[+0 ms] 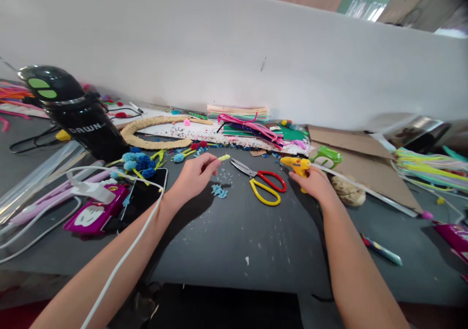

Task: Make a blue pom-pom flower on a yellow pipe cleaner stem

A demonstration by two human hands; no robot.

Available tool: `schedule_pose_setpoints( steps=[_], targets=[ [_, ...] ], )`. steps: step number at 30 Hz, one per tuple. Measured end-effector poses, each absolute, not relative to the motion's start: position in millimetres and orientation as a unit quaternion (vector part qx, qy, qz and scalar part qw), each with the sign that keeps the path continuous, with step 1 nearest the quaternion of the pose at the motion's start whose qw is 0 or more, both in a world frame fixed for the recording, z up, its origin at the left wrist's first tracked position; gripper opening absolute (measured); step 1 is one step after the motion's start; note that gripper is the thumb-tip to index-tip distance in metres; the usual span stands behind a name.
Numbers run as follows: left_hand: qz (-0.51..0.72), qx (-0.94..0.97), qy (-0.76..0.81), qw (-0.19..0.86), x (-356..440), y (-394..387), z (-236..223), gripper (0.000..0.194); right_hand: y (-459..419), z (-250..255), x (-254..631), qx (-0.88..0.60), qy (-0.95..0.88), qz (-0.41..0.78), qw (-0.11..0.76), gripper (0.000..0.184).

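Between the fingertips of my left hand (197,174) is a short yellow-green piece of pipe cleaner (224,157). My right hand (313,182) is wrapped round a yellow hot glue gun (295,163), its nozzle pointing left and a white glue stick running out of its back. A pair of scissors (258,177) with one red and one yellow handle lies slightly open between my hands. Small light blue pipe cleaner clippings (219,191) lie just below my left fingertips. Blue pompom-like pipe cleaner flowers (141,163) with green stems rest left of my left hand.
A black bottle (78,114) leans at the back left. Near it lie a magenta device (97,209) and a white cable crossing my left forearm. A beige wrapped ring (137,131), pipe cleaner bundles (252,126) and cardboard (369,163) line the back. A pen-like tube (382,249) lies right.
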State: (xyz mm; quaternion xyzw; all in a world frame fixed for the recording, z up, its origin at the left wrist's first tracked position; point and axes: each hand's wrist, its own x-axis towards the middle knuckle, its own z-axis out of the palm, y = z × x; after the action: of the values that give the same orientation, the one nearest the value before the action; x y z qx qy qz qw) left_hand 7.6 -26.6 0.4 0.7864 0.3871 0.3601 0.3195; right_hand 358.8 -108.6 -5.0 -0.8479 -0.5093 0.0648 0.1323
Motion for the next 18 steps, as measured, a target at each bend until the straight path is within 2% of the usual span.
schedule_pose_setpoints(
  steps=[3, 6, 9, 15, 18],
  targets=[
    [0.354, 0.79, 0.386, 0.319, 8, -27, 2, 0.032, -108, -8, 362, -0.844, -0.484, 0.064, 0.22, 0.044],
    [0.35, 0.792, 0.384, 0.32, 8, -28, 2, 0.032, -109, -8, 360, -0.817, -0.462, 0.193, 0.285, 0.04],
    [0.343, 0.796, 0.383, 0.32, 9, -28, 2, 0.034, -110, -7, 354, -0.782, -0.49, 0.261, 0.284, 0.036],
    [0.333, 0.801, 0.377, 0.324, 8, -29, 2, 0.034, -107, -10, 352, -0.798, -0.517, 0.174, 0.257, 0.032],
    [0.334, 0.8, 0.375, 0.329, 8, -29, 0, 0.034, -107, -11, 354, -0.805, -0.5, 0.174, 0.269, 0.031]
  ],
)
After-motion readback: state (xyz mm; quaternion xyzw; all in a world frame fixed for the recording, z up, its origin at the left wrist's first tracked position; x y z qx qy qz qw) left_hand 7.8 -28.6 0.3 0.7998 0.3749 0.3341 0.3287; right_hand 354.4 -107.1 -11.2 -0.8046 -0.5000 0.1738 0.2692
